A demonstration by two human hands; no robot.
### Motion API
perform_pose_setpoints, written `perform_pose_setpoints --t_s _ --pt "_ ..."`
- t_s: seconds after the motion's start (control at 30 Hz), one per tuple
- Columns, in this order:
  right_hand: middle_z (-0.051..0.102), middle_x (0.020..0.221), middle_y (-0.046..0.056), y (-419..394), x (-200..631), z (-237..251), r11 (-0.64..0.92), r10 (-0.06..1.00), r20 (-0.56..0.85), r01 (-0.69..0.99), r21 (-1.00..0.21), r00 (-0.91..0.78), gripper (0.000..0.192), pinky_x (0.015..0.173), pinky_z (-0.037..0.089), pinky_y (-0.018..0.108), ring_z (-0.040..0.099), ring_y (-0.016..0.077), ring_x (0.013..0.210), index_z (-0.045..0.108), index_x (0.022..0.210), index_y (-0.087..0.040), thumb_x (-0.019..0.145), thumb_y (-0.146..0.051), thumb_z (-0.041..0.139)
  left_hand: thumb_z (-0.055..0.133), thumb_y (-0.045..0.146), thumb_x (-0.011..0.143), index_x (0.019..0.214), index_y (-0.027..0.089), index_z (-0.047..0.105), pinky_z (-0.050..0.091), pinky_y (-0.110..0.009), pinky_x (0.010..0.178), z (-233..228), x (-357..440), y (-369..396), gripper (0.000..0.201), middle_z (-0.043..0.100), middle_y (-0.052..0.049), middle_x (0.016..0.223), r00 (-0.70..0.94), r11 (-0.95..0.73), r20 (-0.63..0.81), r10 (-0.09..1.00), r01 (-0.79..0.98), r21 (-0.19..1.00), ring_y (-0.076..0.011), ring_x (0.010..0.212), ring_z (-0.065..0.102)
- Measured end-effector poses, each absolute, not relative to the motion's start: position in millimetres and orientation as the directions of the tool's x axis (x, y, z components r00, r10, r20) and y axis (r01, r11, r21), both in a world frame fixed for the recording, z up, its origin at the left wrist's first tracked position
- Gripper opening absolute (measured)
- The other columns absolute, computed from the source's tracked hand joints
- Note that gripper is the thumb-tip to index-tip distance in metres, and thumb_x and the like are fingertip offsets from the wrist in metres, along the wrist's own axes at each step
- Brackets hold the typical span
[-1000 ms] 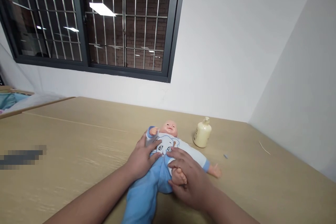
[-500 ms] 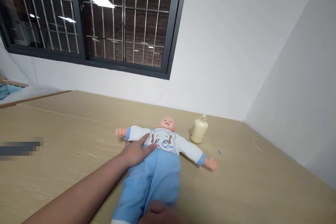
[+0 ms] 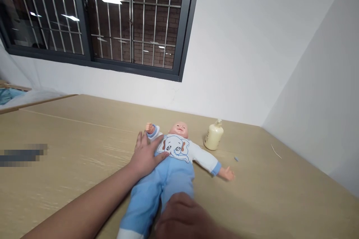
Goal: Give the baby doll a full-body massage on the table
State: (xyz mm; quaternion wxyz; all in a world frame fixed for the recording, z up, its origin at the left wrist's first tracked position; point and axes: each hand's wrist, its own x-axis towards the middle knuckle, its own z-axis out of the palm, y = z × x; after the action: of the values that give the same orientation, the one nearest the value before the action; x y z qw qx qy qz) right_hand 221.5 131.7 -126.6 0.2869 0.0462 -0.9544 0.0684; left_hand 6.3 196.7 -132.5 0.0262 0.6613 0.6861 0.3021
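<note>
A baby doll in a white top with an elephant print and light blue trousers lies on its back on a tan wooden surface. My left hand rests flat on the doll's side and upper arm, fingers spread, and that arm of the doll is bent upward beside the head. My right hand lies over the doll's lower leg near the bottom edge of the view; its fingers are mostly out of sight. The doll's other arm stretches out to the right.
A cream pump bottle stands just right of the doll's head. A small blue scrap and a thin pale strip lie further right. White walls meet at the right corner; a barred window is above.
The doll's arm under my left hand went from stretched out to bent up by the head. My right hand has come further up into view over the doll's leg.
</note>
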Motion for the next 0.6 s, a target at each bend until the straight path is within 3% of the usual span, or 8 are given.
perform_pose_setpoints --t_s 0.1,0.17,0.3,0.43,0.6 --pt "0.074 0.092 -0.002 137.3 229.8 -104.8 0.993 -0.042 0.646 -0.102 -0.055 -0.762 0.006 0.095 0.049 0.031 0.067 0.013 0.088 0.058 0.093 -0.024 0.095 -0.029 0.056 0.061 0.055 0.09 0.141 0.032 0.06 0.015 -0.061 0.122 -132.9 5.6 197.6 0.056 0.025 -0.007 0.167 0.02 -0.199 0.424 0.906 0.902 0.383 -0.0417 0.155 0.005" --pt "0.074 0.098 0.002 140.9 235.3 -91.5 0.998 0.016 0.635 -0.026 -0.057 -0.772 0.01 0.103 0.047 0.036 0.066 0.0181 0.103 0.059 0.097 -0.022 0.087 -0.025 0.06 0.058 0.052 0.094 0.139 0.033 0.062 0.014 -0.059 0.124 -132.7 4.8 197.9 0.049 0.025 -0.004 0.168 0.113 -0.281 0.437 0.892 0.896 0.343 -0.0377 0.155 0.008" --pt "0.062 0.134 0.012 154.0 247.1 -79.9 0.969 0.248 0.551 0.215 -0.124 -0.797 0.035 0.116 0.037 0.051 0.038 0.0323 0.145 0.061 0.113 -0.02 0.079 -0.023 0.065 0.048 0.048 0.1 0.142 0.032 0.059 0.013 -0.058 0.125 -130.9 3.7 197.3 0.046 0.027 -0.004 0.167 0.223 -0.374 0.452 0.863 0.885 0.278 -0.0322 0.156 0.009" --pt "0.055 0.144 0.012 173.0 250.5 -92.2 0.93 0.365 0.511 0.28 -0.238 -0.778 0.04 0.118 0.035 0.054 0.035 0.0325 0.147 0.059 0.117 -0.022 0.078 -0.022 0.067 0.048 0.043 0.102 0.144 0.031 0.056 0.015 -0.057 0.125 -130.2 4.0 198.1 0.045 0.031 -0.007 0.165 0.277 -0.428 0.477 0.834 0.87 0.243 -0.0295 0.156 0.013" --pt "0.054 0.144 0.013 180.2 249.1 -112.5 0.925 0.378 0.573 0.276 -0.26 -0.727 0.044 0.116 0.039 0.055 0.037 0.0334 0.145 0.056 0.118 -0.022 0.075 -0.02 0.068 0.053 0.041 0.099 0.139 0.029 0.062 0.02 -0.059 0.123 -135.1 5.3 199.4 0.043 0.028 -0.008 0.166 0.252 -0.436 0.51 0.823 0.855 0.281 -0.0335 0.155 0.016"
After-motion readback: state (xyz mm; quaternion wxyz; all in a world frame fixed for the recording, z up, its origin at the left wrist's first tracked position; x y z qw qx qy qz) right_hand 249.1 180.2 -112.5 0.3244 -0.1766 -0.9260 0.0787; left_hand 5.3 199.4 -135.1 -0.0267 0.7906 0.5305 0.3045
